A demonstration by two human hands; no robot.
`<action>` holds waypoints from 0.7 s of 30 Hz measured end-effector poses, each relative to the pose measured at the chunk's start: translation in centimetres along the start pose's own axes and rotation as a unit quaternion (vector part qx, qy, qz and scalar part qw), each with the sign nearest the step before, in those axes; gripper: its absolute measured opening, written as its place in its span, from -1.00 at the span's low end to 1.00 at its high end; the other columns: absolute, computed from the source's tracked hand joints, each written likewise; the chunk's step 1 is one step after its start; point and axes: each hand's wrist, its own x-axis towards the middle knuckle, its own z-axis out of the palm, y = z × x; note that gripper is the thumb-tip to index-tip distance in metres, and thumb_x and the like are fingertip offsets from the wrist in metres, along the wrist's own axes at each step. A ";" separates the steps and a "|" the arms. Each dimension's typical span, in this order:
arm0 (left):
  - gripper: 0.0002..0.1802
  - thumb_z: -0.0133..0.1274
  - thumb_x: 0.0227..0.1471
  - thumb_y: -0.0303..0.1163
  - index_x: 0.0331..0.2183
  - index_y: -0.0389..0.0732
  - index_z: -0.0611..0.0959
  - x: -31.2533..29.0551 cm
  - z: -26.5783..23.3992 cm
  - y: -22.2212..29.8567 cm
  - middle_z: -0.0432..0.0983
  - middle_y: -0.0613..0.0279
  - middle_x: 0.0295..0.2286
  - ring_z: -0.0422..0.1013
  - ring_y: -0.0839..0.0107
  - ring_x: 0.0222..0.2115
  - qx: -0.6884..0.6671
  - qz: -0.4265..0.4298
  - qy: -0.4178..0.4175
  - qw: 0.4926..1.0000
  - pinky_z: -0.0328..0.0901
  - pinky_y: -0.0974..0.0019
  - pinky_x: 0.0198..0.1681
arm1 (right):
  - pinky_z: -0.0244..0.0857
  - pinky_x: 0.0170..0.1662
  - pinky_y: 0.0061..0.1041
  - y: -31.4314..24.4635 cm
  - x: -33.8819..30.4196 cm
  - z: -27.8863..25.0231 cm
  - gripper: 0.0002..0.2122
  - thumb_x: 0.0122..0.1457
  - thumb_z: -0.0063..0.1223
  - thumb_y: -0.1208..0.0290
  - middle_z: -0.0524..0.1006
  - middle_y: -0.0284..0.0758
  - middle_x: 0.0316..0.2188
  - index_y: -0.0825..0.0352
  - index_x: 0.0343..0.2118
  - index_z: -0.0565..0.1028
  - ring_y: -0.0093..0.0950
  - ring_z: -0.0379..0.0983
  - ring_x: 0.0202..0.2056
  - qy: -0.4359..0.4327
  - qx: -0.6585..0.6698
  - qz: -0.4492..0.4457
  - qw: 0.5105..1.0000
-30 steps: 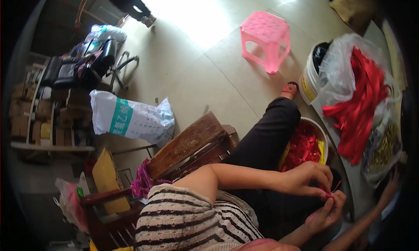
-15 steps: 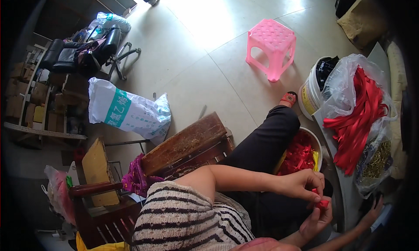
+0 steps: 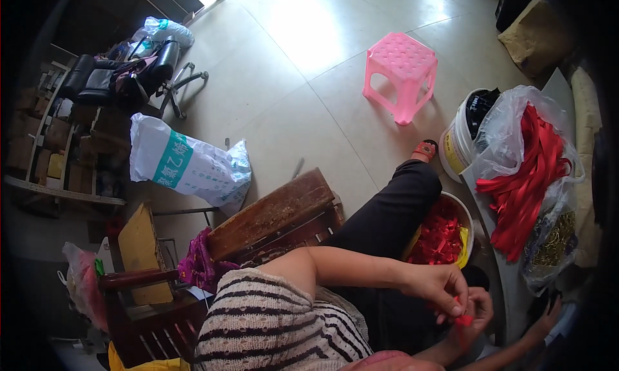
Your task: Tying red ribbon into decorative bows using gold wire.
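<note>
Red ribbon (image 3: 463, 321) between left hand (image 3: 441, 290) and right hand (image 3: 478, 311)

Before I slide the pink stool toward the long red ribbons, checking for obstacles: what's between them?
The head view shows a white bucket, then part of the clear plastic bag, between the pink stool and the ribbons.

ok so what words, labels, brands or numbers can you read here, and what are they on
I won't copy wording, only say where it stands:
White sack: large, legible characters on its teal band.
Same sack, white part: smaller teal print, blurred.
White bucket: print on its yellow label, too small to read.
White-and-teal bag by the black chair: any print too small to read.
</note>
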 end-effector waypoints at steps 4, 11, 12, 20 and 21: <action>-0.84 0.08 0.01 -0.45 -0.39 -0.37 0.58 0.3 -0.1 1.0 0.49 0.25 -0.55 0.43 0.58 -0.63 0.153 0.073 0.118 0.978 0.30 0.58 -0.57 | 0.14 -0.22 -0.57 -1.2 0.0 -0.3 -0.67 0.10 -0.05 0.14 0.29 -0.25 -0.35 0.38 -0.39 0.32 -0.51 0.24 -0.32 -0.009 0.078 -0.068 0.995; -0.85 0.11 -0.03 -0.45 -0.41 -0.35 0.57 0.9 0.1 1.8 0.49 0.28 -0.56 0.41 0.61 -0.63 0.246 0.080 0.158 0.953 0.30 0.57 -0.57 | 0.12 -0.22 -0.64 -1.8 -0.1 0.5 -0.88 0.10 0.01 0.48 0.31 -0.32 -0.39 0.38 -0.42 0.33 -0.54 0.25 -0.31 0.035 -0.083 -0.074 0.993; -0.84 0.14 -0.05 -0.44 -0.42 -0.35 0.57 0.9 0.1 1.8 0.50 0.27 -0.56 0.42 0.61 -0.63 0.245 0.093 0.152 0.953 0.30 0.56 -0.57 | 0.13 -0.24 -0.66 -1.6 0.0 0.6 -0.93 0.10 -0.01 0.55 0.32 -0.33 -0.41 0.38 -0.42 0.35 -0.55 0.25 -0.32 0.058 -0.080 -0.095 0.991; -0.87 0.18 -0.09 -0.46 -0.47 -0.33 0.60 0.9 -0.1 2.6 0.51 0.26 -0.56 0.42 0.58 -0.60 0.272 0.024 0.256 0.927 0.29 0.53 -0.57 | 0.18 -0.50 -0.70 -0.5 0.6 0.9 -0.88 0.00 0.14 0.49 0.41 -0.35 -0.54 0.40 -0.50 0.43 -0.62 0.31 -0.57 0.105 0.139 0.027 0.984; -0.88 0.16 -0.07 -0.48 -0.49 -0.34 0.60 0.8 -0.3 2.9 0.51 0.25 -0.58 0.42 0.58 -0.60 0.237 0.005 0.255 0.937 0.28 0.55 -0.58 | 0.21 -0.51 -0.69 -0.6 0.6 0.4 -0.90 0.00 0.14 0.53 0.43 -0.34 -0.54 0.42 -0.50 0.44 -0.62 0.34 -0.58 0.088 0.163 0.070 0.980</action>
